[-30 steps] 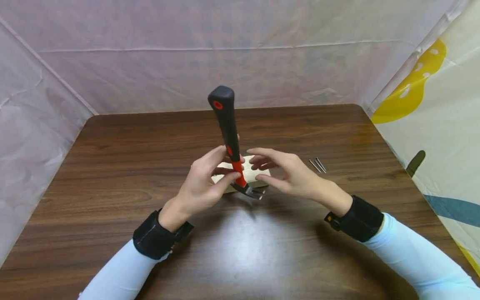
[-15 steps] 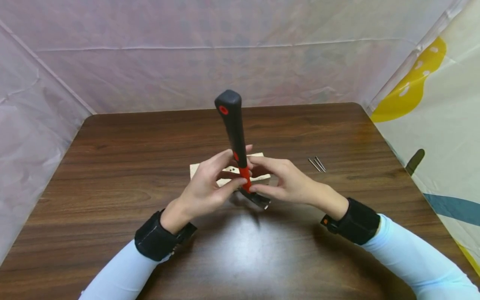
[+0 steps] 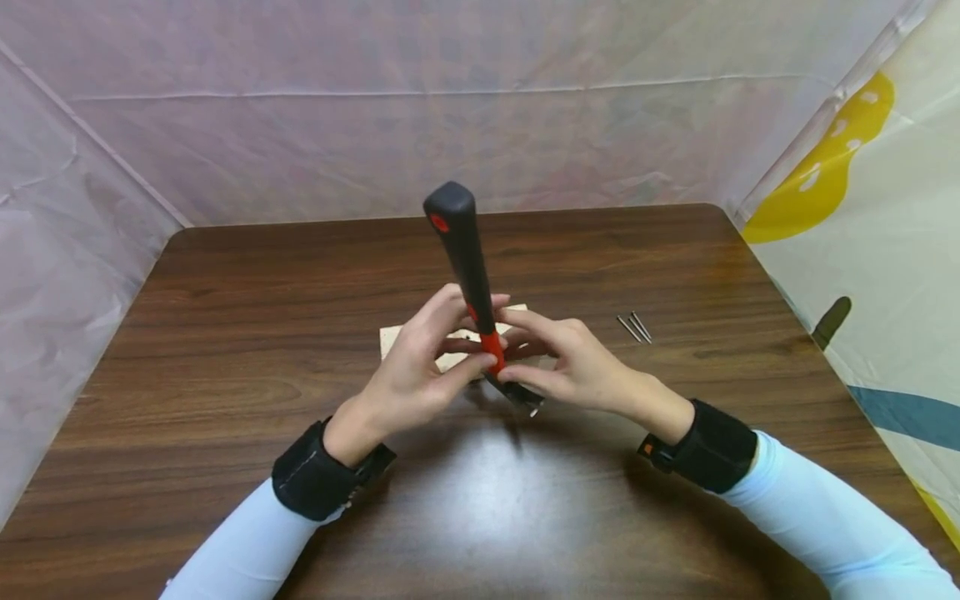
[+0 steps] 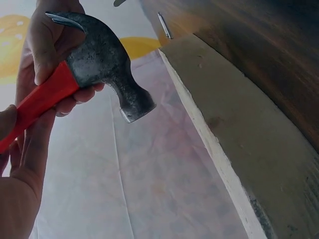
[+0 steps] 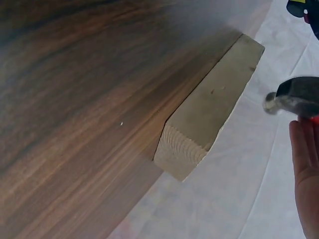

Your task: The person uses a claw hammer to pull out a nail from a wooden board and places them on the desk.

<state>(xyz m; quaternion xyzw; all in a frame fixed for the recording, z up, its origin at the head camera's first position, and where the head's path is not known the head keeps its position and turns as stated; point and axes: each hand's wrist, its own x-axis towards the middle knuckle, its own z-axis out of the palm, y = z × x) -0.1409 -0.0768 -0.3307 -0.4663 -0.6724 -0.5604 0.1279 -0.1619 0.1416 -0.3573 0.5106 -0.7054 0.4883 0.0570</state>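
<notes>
A claw hammer point(image 3: 467, 258) is held handle-up over the table, its black grip pointing away and upward. My left hand point(image 3: 408, 362) pinches its red neck between thumb and fingers. From the other side, my right hand point(image 3: 581, 367) holds the same neck just by the metal head, thumb in front and fingers behind. In the left wrist view the dark hammer head point(image 4: 102, 55) shows its claw and round striking face. Behind the hands lies a pale wood block point(image 3: 393, 337), partly hidden by them; small dark marks show on its top. The right wrist view shows its grained end.
Three thin nails point(image 3: 642, 327) lie side by side on the dark wooden table point(image 3: 225, 350), right of the block. Pale fabric sheets point(image 3: 337, 150) hang close behind the table and along both sides. Black bands with cameras sit on both wrists.
My right hand has moved left from apart to holding the hammer's neck. The hammer has shifted slightly right and nearer, and more of the block's left end shows.
</notes>
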